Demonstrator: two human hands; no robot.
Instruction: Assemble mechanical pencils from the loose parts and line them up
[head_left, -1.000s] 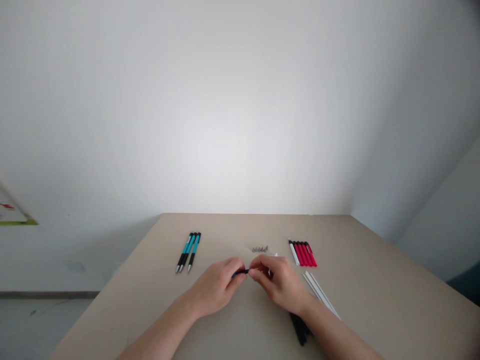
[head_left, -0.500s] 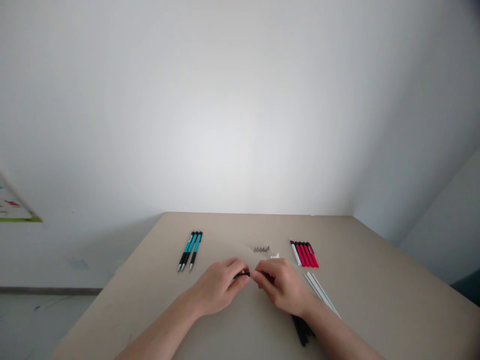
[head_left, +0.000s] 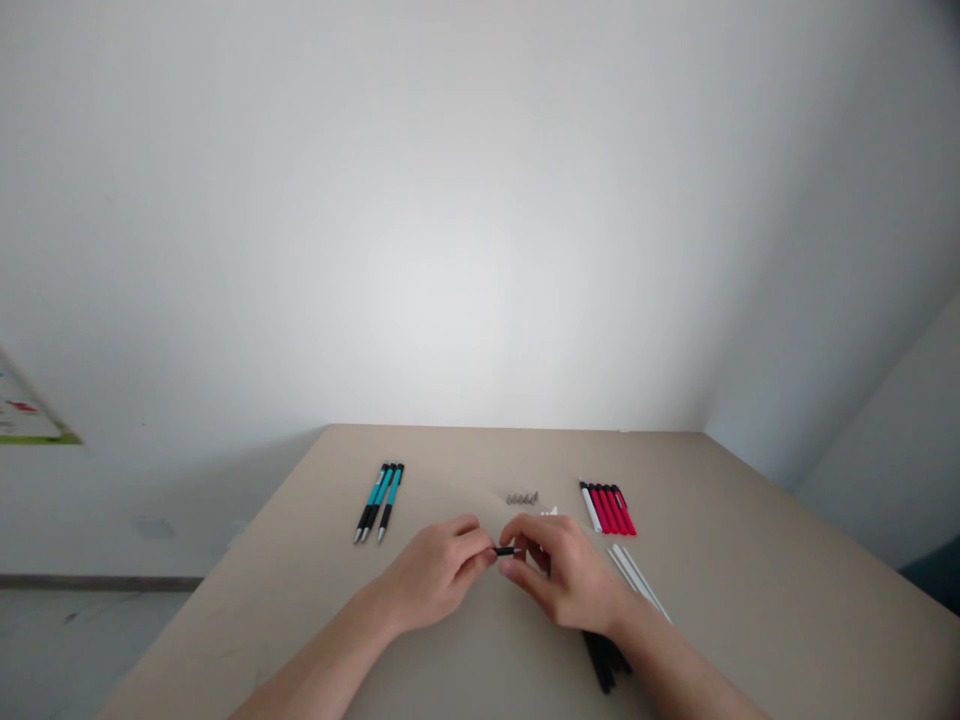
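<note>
My left hand [head_left: 442,568] is closed in a pinch on a pen [head_left: 506,551]; a short black stretch of it sticks out to the right, and the rest is hidden in the fingers. Around that black end is my right hand [head_left: 564,568], its thumb and index finger apart above and below it. The other right fingers curl behind and are partly hidden. Several small metal springs [head_left: 523,498] lie just beyond the hands. Small white pieces [head_left: 550,511] show behind the right knuckles.
Teal and black pens [head_left: 381,502] lie at the left of the table [head_left: 450,670]. Red barrels with black tops [head_left: 613,509] and a white one [head_left: 590,507] are at the right. White thin tubes [head_left: 637,580] and black tubes [head_left: 600,662] lie by the right forearm.
My right thumb and index finger have parted from their pinch at the pen's end. More of the black part now shows to the right of my left fingertips.
</note>
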